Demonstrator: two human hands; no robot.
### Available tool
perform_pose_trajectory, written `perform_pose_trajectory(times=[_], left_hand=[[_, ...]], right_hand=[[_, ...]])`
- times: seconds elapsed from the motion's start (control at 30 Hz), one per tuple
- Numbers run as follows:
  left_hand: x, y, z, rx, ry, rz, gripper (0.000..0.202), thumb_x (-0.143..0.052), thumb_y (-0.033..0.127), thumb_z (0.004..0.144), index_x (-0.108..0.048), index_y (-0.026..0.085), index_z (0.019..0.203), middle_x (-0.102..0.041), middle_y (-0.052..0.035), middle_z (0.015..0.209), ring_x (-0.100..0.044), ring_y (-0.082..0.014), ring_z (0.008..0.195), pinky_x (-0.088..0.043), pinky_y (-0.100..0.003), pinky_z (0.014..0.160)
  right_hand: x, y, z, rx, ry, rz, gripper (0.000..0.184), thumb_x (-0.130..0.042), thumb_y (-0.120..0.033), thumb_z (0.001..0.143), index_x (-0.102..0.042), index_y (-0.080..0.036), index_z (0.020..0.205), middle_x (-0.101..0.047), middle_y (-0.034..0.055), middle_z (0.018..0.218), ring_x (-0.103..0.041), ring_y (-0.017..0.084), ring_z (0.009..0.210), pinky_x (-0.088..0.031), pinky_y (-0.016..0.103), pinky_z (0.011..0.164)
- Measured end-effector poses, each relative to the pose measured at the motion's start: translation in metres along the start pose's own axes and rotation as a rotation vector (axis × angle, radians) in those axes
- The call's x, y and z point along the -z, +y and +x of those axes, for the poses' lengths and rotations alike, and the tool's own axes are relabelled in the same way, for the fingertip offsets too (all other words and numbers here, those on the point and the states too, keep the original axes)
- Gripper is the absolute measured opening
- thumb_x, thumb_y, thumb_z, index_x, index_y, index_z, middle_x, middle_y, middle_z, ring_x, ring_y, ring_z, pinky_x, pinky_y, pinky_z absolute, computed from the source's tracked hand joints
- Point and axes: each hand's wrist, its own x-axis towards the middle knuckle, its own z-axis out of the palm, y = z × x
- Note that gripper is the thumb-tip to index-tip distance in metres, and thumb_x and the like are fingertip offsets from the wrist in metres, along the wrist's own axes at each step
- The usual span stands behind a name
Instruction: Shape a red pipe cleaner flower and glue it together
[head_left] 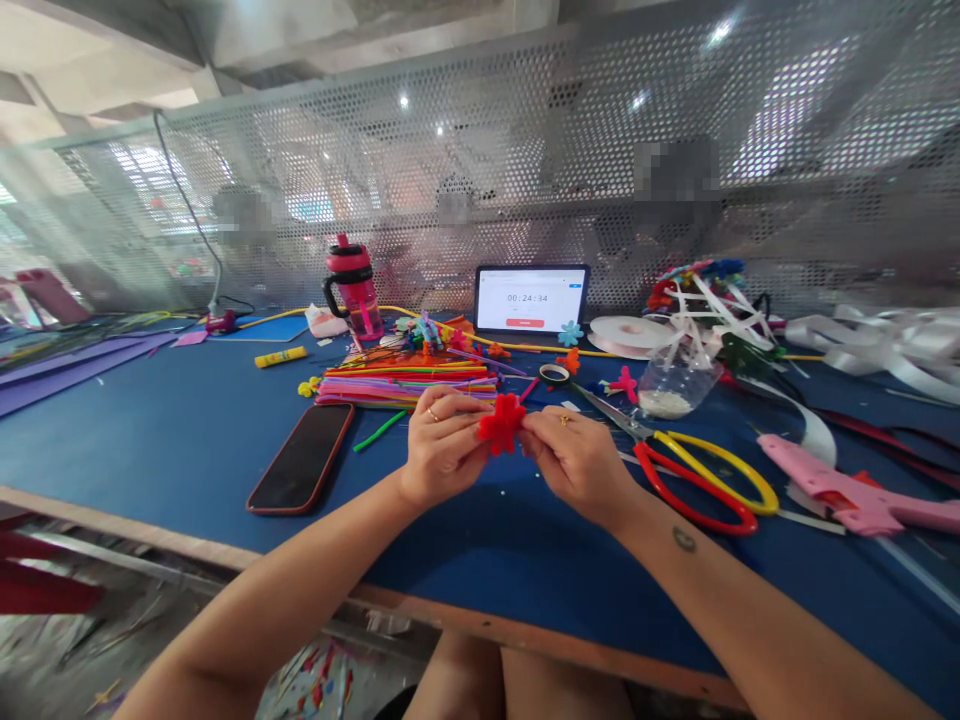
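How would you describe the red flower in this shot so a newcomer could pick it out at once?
On the blue work table, in front of the heap of pipe cleaners, find the red fuzzy flower, pinched between the left hand and right hand. It is the only flower held up off the table.

This is a shared craft workshop. A long, blue-topped work table runs below a grey perforated metal screen, with a blurred figure beyond it. Across the table, centre to right, lie a bundle of multicoloured pipe cleaners, a red fuzzy pipe-cleaner flower, a roll of white satin ribbon, red-and-yellow-handled steel scissors and a pink plastic hot glue gun.
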Motion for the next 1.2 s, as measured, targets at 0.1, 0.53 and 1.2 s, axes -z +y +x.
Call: perform_pose_trajectory(times=[0.1,0.53,1.2], left_hand=[[0.001,-0.002,0.001,0.001,0.004,0.029,0.007,-0.056,0.016,0.076,-0.061,0.021,0.075,-0.071,0.0018,0.07,-0.065,-0.0135,0.076,-0.045,-0.032,0.076],[0.007,-0.003,0.0,-0.125,-0.047,0.178,0.006,-0.06,0.016,0.075,-0.063,0.02,0.078,-0.071,0.0026,0.077,-0.064,-0.0127,0.082,-0.042,-0.032,0.079],[0.007,-0.001,0.001,-0.117,-0.054,0.158,0.008,-0.059,0.014,0.075,-0.062,0.021,0.079,-0.072,0.0036,0.077,-0.065,-0.0131,0.082,-0.043,-0.033,0.077]], right_hand=[[0.002,0.001,-0.001,-0.048,0.02,-0.016,0.016,-0.046,-0.025,0.087,-0.057,-0.016,0.08,-0.06,0.0029,0.064,-0.054,0.014,0.061,-0.039,0.025,0.056],[-0.007,-0.019,-0.002,-0.072,0.004,0.133,0.016,-0.045,-0.018,0.083,-0.049,-0.019,0.067,-0.049,-0.0014,0.055,-0.046,0.011,0.053,-0.035,0.023,0.053],[-0.005,-0.028,0.0,-0.216,-0.004,0.281,0.031,-0.041,-0.019,0.085,-0.044,-0.019,0.054,-0.046,-0.0024,0.048,-0.044,0.009,0.047,-0.03,0.023,0.05]])
